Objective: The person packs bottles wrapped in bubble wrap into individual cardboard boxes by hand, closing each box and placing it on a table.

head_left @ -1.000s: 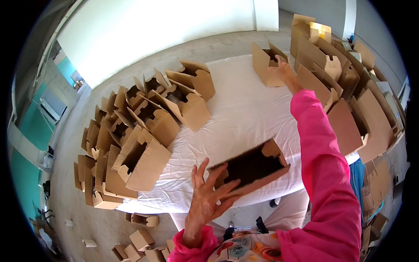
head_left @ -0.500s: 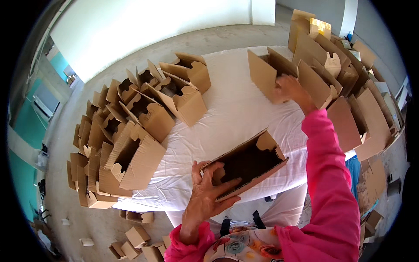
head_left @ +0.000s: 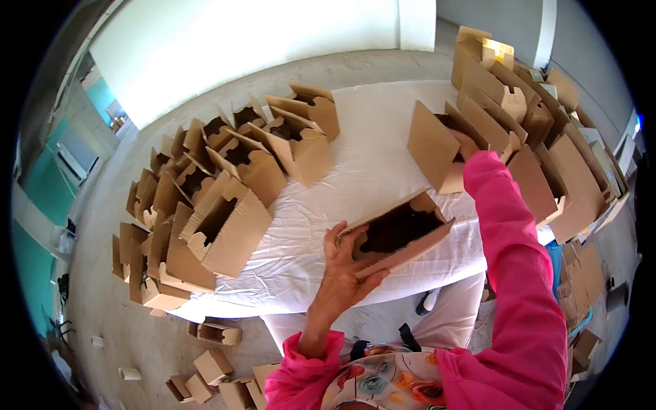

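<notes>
My left hand (head_left: pixel 344 272) grips the near end of an open cardboard box (head_left: pixel 400 234), holding it at the front edge of the white-covered table (head_left: pixel 369 164). My right hand (head_left: pixel 467 145), arm stretched out, is closed on a flat cardboard sheet (head_left: pixel 432 147) beside the stack of flat sheets (head_left: pixel 547 150). Folded boxes (head_left: pixel 225 198) crowd the table's left side; small ones (head_left: pixel 212 369) lie on the floor (head_left: pixel 123 328).

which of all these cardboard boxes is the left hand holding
The open box at the near table edge, dark inside, gripped by the left hand. The other folded boxes sit stacked at the left and right, apart from it.
</notes>
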